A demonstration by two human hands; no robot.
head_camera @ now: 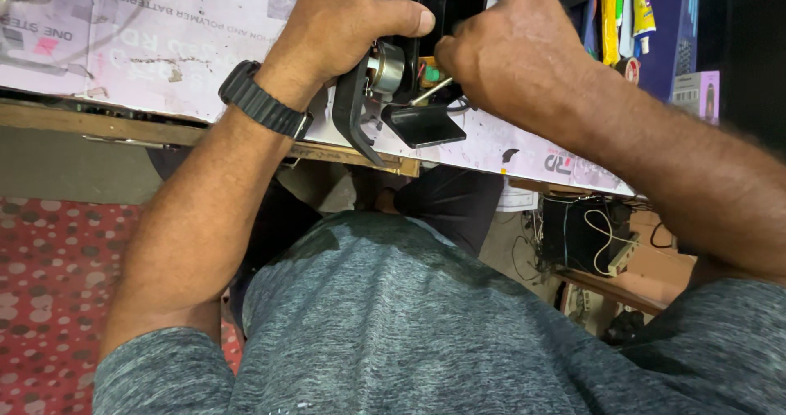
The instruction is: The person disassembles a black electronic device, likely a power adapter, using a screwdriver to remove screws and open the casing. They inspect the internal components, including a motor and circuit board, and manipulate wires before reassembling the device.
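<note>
I saw wooden table (49,120) with pale printed sheet (164,47) spread over top. Floor at left had red carpet (49,300) with white and pink dots. Under table at right sat dark box (585,235) with thin wires, beside low wooden shelf (614,290). Coloured packets (626,14) hung at upper right, next to dark blue wall (667,38). Light looked soft and even.

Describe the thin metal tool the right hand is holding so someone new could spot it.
Start at the pale printed sheet covering the bench, then find the black device gripped by the left hand. Poking from the right hand is the slim silvery shaft, the only bright rod among dark parts.
</note>
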